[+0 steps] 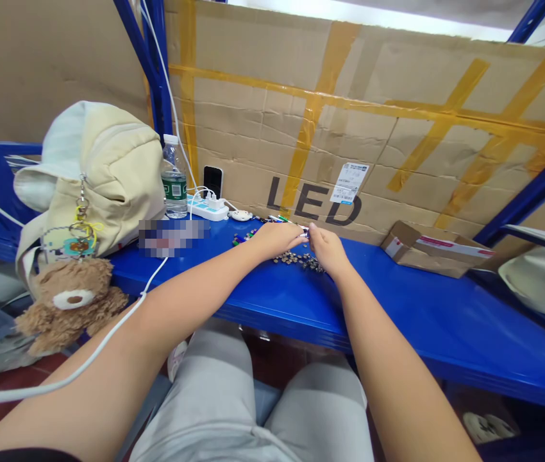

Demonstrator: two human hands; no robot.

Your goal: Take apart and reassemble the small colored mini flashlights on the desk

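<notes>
**Hands meet over small parts on blue desk**

The left hand (275,239) and right hand (326,249) pinched one tiny part (305,235) between their fingertips near the desk's (397,308) back edge, above a pile of small metal pieces (299,259). Judged from here, a steady, close grip over the pile would keep the part from dropping.
</notes>
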